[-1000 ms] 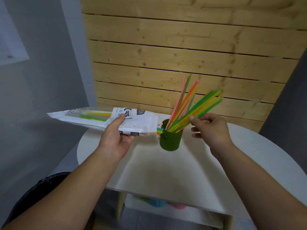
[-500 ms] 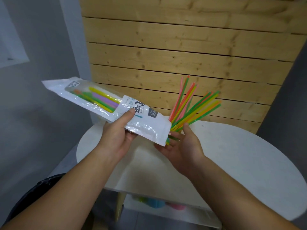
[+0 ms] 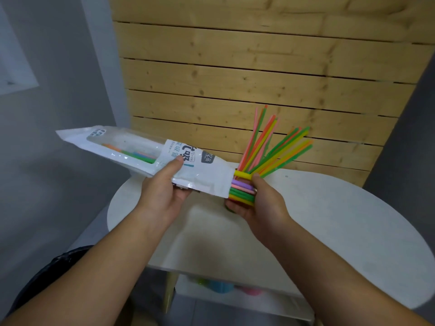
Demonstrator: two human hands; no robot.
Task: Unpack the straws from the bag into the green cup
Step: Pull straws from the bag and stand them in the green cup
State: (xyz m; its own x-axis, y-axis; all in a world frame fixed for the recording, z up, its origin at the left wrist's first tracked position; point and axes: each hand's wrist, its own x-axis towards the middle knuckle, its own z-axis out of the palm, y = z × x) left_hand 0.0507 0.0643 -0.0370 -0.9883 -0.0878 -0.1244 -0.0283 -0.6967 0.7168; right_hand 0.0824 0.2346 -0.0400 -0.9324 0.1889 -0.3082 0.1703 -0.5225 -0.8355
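My left hand (image 3: 162, 194) holds a white plastic straw bag (image 3: 146, 156) by its middle, tilted with its open end low on the right. A bundle of coloured straws (image 3: 242, 191) sticks out of that open end, and my right hand (image 3: 259, 203) grips it with the thumb on top. More straws (image 3: 275, 149) fan upward behind my right hand. The green cup they stand in is almost hidden; only a green sliver (image 3: 229, 210) shows under my fingers. A few straws remain inside the bag's clear window (image 3: 131, 152).
The white round table (image 3: 353, 220) lies under both hands, against a wooden plank wall (image 3: 259, 78). A lower shelf (image 3: 235, 292) holds blue, green and pink items. A grey wall (image 3: 58, 114) is on the left.
The straws have slid down inside the bag and out of its open end. My right hand, open under the bag half a second ago, has closed on the bundle.
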